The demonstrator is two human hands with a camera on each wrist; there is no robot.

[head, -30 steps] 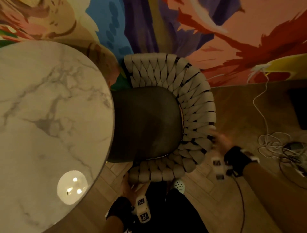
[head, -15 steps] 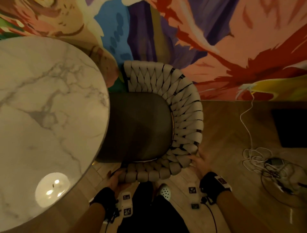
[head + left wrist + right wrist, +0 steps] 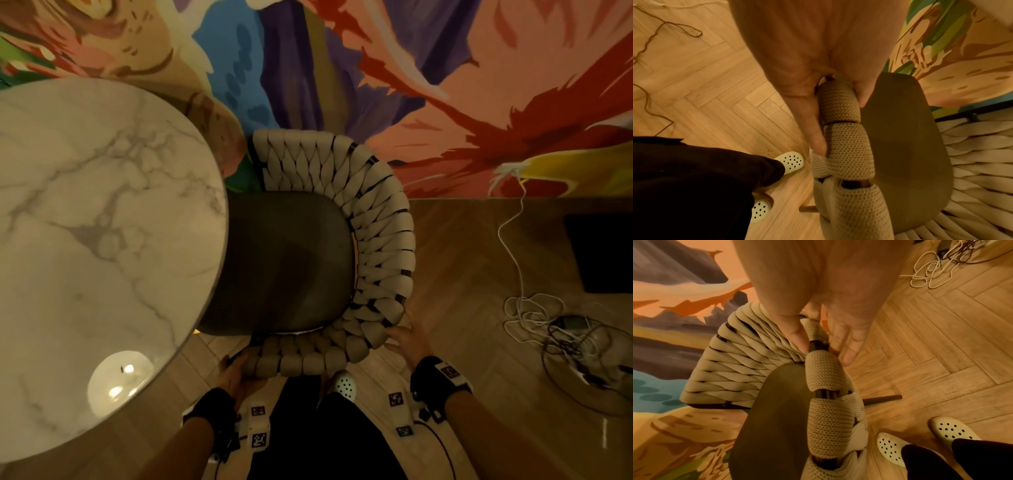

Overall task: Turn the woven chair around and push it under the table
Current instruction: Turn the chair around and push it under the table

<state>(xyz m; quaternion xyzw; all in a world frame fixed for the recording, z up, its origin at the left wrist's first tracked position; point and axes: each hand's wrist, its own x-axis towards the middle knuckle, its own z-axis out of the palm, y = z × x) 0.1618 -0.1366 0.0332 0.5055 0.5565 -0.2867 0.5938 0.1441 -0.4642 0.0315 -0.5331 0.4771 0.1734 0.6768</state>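
Note:
The woven chair (image 3: 376, 240) has a beige strap back and a dark seat (image 3: 284, 263); its open front faces the round marble table (image 3: 102, 240), and the seat's left edge lies under the tabletop rim. My left hand (image 3: 239, 375) grips the near arm's end; in the left wrist view the thumb (image 3: 861, 95) sits on the seat side of the rim and the fingers (image 3: 813, 129) on the outer side. My right hand (image 3: 409, 339) holds the near right corner of the back, thumb (image 3: 797, 337) inside the weave, fingers (image 3: 849, 345) outside.
A painted mural wall (image 3: 445, 102) stands just behind the chair. White and dark cables (image 3: 548, 325) lie tangled on the herringbone wood floor at the right, beside a dark mat (image 3: 603, 253). My feet in white clogs (image 3: 344, 385) stand right behind the chair.
My right hand has slid along the woven back from its right side to the near right corner. My left hand stays on the near arm. The chair has hardly shifted against the table.

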